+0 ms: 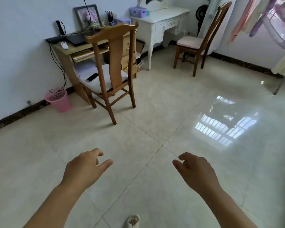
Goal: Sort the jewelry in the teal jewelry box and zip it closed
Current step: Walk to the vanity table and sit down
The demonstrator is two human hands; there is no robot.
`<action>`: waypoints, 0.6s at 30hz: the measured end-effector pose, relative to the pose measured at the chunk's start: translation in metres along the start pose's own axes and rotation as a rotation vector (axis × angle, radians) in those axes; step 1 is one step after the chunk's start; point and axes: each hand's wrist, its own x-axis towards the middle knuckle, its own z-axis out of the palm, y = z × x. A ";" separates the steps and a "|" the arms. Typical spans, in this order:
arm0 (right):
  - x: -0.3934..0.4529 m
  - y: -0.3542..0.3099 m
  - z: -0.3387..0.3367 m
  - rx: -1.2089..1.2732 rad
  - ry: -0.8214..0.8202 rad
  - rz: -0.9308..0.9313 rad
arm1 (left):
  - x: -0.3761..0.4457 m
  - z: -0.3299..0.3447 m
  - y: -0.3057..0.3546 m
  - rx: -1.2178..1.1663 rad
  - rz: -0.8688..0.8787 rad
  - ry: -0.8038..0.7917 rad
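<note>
Glossy beige floor tiles (pixel 155 99) take up most of the view, with a light wooden counter (pixel 64 51) against the left wall, a white vanity counter (pixel 160 20) further back and a brown wooden chair (pixel 112 63) pulled up at each. A black phone (pixel 92 77) lies on the near chair's white cushion and a pink plastic waste basket (pixel 59 100) stands just beside the wooden counter. Both bare hands hang over the floor, left hand (pixel 85 167) and right hand (pixel 197 168), fingers loosely curled and released, grasping nothing, and I can't spot the teal jewelry box anywhere.
</note>
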 end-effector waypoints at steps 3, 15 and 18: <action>0.063 -0.018 -0.006 0.062 0.032 -0.010 | 0.074 -0.018 0.005 -0.010 0.003 0.029; 0.311 0.042 -0.083 0.175 0.184 0.143 | 0.346 -0.017 0.215 0.032 0.330 -0.096; 0.389 0.072 -0.122 0.188 0.178 0.182 | 0.414 -0.027 0.278 0.016 0.328 -0.131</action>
